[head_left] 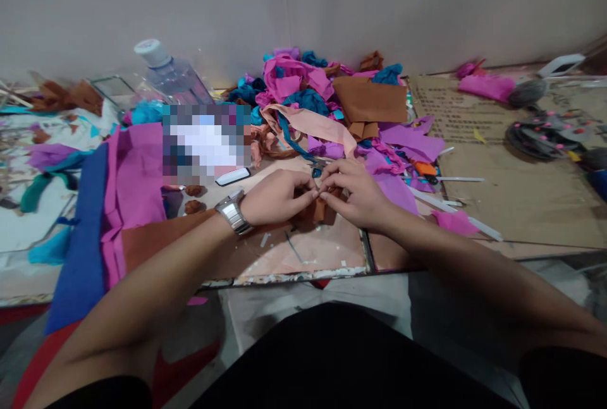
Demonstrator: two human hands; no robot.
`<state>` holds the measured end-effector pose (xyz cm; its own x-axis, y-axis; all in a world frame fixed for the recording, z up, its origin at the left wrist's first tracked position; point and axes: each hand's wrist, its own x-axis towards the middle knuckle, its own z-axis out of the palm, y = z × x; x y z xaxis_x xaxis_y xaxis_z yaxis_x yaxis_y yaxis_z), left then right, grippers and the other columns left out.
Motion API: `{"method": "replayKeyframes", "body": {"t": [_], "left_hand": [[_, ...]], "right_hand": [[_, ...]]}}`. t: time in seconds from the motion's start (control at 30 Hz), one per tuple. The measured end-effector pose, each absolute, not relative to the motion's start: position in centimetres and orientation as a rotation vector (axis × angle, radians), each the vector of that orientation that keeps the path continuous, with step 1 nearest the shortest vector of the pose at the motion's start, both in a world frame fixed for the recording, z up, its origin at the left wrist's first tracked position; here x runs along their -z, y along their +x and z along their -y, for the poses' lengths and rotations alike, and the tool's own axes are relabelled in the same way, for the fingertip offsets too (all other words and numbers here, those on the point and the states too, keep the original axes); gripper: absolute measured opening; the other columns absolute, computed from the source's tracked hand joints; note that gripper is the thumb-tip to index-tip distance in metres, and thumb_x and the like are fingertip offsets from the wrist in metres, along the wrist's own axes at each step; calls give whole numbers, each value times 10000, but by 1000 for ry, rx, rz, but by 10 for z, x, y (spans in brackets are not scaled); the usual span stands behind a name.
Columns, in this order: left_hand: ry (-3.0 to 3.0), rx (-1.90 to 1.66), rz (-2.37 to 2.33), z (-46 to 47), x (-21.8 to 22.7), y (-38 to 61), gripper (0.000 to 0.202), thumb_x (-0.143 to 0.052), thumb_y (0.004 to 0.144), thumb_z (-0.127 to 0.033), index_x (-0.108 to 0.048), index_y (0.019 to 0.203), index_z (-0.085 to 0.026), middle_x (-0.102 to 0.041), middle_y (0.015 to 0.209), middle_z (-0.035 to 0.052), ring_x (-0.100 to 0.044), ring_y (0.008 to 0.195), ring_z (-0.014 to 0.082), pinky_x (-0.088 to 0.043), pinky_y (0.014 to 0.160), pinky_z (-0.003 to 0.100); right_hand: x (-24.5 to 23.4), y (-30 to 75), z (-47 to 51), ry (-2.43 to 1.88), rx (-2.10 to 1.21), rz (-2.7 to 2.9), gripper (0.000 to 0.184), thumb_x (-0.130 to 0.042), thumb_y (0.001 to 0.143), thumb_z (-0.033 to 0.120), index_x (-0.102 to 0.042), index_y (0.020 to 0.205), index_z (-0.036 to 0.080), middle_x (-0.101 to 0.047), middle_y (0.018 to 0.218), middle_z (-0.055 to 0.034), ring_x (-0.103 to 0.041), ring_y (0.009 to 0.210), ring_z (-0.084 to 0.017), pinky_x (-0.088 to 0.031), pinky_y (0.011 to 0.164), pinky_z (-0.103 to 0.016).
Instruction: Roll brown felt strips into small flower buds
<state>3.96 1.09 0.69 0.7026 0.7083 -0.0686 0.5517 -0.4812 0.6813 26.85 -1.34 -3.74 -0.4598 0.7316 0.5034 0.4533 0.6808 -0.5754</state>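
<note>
My left hand (282, 197), with a metal watch (234, 212) on its wrist, meets my right hand (353, 193) over the middle of the worktable. Both hands pinch a small piece of brown crepe paper (320, 210) between thumbs and fingers. Its upper part is hidden behind my fingers. Just beyond the fingertips lies a small dark blue item (316, 172), too small to make out. Two crumpled brown paper balls (194, 207) rest left of the watch, near a flat brown sheet (164, 236).
A capped plastic bottle (175, 77) stands at the back left. Pink sheets (140, 175) and a blue sheet (88, 232) hang over the front edge. Paper scraps (298, 83) heap up behind my hands. Cardboard (478, 188), an orange cutter (424, 169) and a dark pincushion-like item (540, 137) lie right.
</note>
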Motion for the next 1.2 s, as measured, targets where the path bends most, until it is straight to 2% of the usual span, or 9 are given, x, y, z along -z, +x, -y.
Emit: {"method": "replayKeyframes", "body": {"t": [0.2,0.53,0.87,1.0,1.2], "left_hand": [[2284,-300,-972,-8,-8,41,238,-567,996,-343,-725,972,-167,-742,849,33,-620,709,151,-408,691,265],[2429,-309,-991,-4,-9,43,214,-553,1016,-334,-701,975,-185,-750,849,39,-642,721,170,-380,687,281],[2646,-303,-1010,0,-4,46,264,-505,1046,-346,-714,1089,-190,-797,1015,82,-726,902,248,-445,758,327],[2566,-382,-990,-1,-6,44,234,-541,1014,-320,-734,1078,-206,-806,983,55,-738,849,215,-467,743,309],[2518,-427,-964,-5,-8,40,194,-595,953,-295,-765,996,-213,-800,862,23,-729,737,177,-476,698,283]], "right_hand": [[35,268,14,-916,-521,2124,31,-696,928,199,-705,912,224,-674,1055,-68,-625,1015,-243,-472,926,-430],[31,268,14,-930,-757,2073,84,-638,951,200,-687,883,204,-656,1101,-81,-636,1083,-231,-477,1011,-431],[33,268,11,-973,-908,2041,107,-576,932,206,-624,837,206,-657,1115,-73,-628,1105,-234,-467,1047,-443],[33,267,12,-977,-923,2021,126,-560,962,223,-628,857,206,-642,1094,-74,-616,1089,-224,-464,1032,-422],[30,268,15,-955,-835,1985,81,-647,946,223,-692,878,218,-644,1041,-59,-635,1039,-220,-481,977,-405]]}}
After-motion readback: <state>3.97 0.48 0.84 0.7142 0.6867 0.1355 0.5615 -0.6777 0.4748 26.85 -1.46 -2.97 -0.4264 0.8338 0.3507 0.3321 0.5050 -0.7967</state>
